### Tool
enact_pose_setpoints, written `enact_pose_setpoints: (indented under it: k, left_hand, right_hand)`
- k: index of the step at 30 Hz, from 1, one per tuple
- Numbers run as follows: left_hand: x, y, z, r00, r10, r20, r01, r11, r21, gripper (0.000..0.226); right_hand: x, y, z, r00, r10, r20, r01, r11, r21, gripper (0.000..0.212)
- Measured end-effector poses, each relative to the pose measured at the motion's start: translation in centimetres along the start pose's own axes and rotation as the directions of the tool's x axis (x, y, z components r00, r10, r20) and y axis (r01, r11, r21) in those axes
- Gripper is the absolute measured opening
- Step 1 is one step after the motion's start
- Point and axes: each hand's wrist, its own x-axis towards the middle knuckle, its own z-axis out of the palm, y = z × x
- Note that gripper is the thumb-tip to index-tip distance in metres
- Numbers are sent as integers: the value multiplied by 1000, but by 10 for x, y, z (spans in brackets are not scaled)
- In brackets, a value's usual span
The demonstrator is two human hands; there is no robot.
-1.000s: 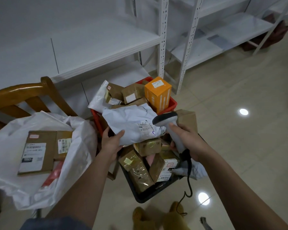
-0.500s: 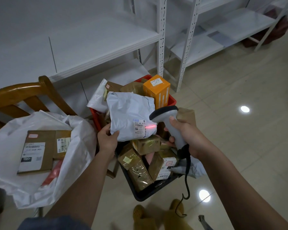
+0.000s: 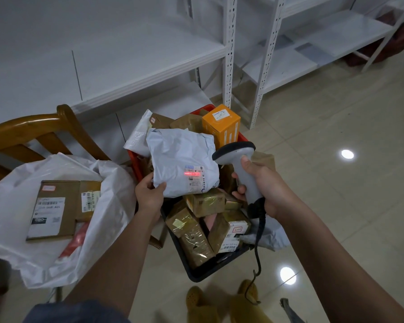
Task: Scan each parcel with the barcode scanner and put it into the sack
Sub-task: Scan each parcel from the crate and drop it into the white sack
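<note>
In the head view, the left hand pinches the lower corner of a crumpled grey plastic mailer parcel, held label-up above the black crate of brown taped boxes, while the right hand is wrapped round the handle of the grey corded barcode scanner. Compared with a second ago, the parcel has been tipped up and the scanner's red line now lies across its label, though whether it covers the barcode itself is too small to tell. The scan looks in progress, so this parcel probably goes next into the open white plastic sack at the left, which already holds a flat brown cardboard parcel.
</note>
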Motion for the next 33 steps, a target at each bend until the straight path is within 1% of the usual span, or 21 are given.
enact_pose_setpoints:
  k: [3,8,12,16,18,20,22,24,27,28,30,32,33]
  left_hand:
    - [-1,0,-1,1000,12,-2,-12,1000,-8,42]
    - [-1,-1,-6,1000,-17,-23,16,999,-50,44]
    - [-3,-3,-21,999,-42,-25,38,991,-127,43]
    - [-8,-5,-51,995,-26,-101,4,978,-209,38]
    - [-5,-6,-74,988,-9,-154,-33,963,-269,42]
    - [6,-3,-99,973,-30,-227,-46,946,-321,42]
    - [23,1,-125,948,-79,-309,-41,931,-363,42]
    - [42,6,-151,923,-96,-372,-61,919,-389,42]
    - [70,9,-191,885,-59,-462,-126,924,-361,41]
    - [79,9,-208,862,-46,-505,-150,928,-341,38]
    - [98,7,-246,792,-40,-609,-156,951,-266,34]
    - [117,3,-284,733,-59,-677,-115,971,-210,39]
    - [124,1,-299,705,-87,-704,-58,982,-178,44]
  right_hand:
    - [0,-1,2,1000,-3,18,3,1000,-7,34]
    - [3,-3,7,999,-6,42,7,1000,-11,31]
    - [7,0,19,996,-17,89,18,1000,-11,31]
    - [13,7,49,993,-27,112,37,996,-81,37]
    - [13,12,69,991,-32,132,45,995,-95,34]
    - [11,18,90,990,-31,139,47,993,-109,29]
    - [10,22,111,991,-25,130,40,992,-119,28]
    - [10,26,133,993,-22,117,35,993,-110,31]
    - [10,35,174,997,-47,57,52,994,-94,35]
    - [11,40,190,998,-51,42,54,995,-80,37]
    - [11,51,226,999,-34,27,36,998,-57,40]
    - [12,61,261,999,-16,31,18,997,-75,41]
    - [12,67,275,999,-8,39,12,996,-92,41]
